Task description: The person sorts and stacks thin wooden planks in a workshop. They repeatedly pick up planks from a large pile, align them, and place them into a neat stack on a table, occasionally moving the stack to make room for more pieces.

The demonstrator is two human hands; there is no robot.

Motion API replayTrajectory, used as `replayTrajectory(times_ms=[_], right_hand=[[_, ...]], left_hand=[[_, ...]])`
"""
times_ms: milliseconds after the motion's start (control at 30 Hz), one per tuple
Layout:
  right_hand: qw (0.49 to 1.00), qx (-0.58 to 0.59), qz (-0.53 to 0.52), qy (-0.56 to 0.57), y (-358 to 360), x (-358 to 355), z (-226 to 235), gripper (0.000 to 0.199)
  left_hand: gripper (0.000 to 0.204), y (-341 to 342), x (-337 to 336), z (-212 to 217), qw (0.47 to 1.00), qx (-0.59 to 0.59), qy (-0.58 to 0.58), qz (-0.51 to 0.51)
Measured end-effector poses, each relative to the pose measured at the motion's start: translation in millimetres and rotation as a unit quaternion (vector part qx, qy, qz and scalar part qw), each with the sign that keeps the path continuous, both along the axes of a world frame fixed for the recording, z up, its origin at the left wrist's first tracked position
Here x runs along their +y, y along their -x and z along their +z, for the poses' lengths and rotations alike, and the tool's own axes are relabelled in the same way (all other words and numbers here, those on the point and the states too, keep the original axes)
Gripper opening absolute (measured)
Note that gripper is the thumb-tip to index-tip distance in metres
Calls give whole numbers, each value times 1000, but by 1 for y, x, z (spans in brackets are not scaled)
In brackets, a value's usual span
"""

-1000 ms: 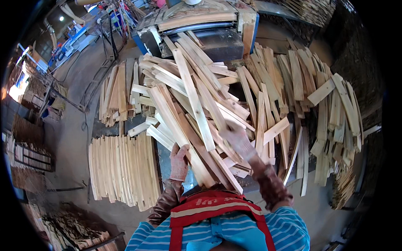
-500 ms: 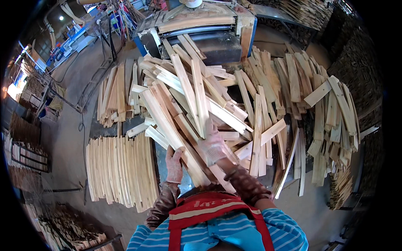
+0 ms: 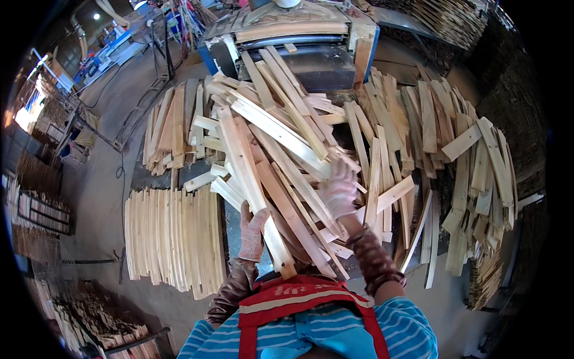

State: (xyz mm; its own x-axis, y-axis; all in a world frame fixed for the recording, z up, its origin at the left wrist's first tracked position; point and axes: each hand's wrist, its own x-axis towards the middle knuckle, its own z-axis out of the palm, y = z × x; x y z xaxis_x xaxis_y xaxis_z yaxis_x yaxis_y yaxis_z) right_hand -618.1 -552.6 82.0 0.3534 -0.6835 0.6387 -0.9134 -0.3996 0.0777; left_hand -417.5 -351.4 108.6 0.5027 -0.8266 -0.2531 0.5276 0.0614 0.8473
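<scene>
Across the dark worktop point(image 3: 143, 178) spread a large, loose heap of wooden strips point(image 3: 299, 143), lying at many angles, with several far ends reaching the front of a wide machine point(image 3: 293, 36) on the far side. To the right lay a second mass of strips point(image 3: 427, 113), layered and fanned out toward the right. On the near left, a flat row of strips point(image 3: 173, 239) lay side by side, roughly parallel, and just beyond it was a smaller bundle point(image 3: 170, 128). At the near edge was the person's red apron point(image 3: 308, 293). A long pale board point(image 3: 246, 173) slanted over the heap's left side, its near end close to the apron. The gloved left hand point(image 3: 253, 230) was closed on this board's left edge, toward the near end. The gloved right hand point(image 3: 339, 188) was over the heap's right part, blurred; how far it was open, or whether it gripped a strip, could not be told.
</scene>
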Motion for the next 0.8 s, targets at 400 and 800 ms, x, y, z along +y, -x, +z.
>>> replayTrajectory(times_ms=[400, 800], right_hand=[[865, -105, 253, -421, -17, 141, 77, 32], [923, 7, 10, -385, 11, -16, 22, 73]], left_hand=[[109, 27, -12, 0, 986, -145, -59, 59], [118, 18, -33, -24, 991, -79, -87, 67]])
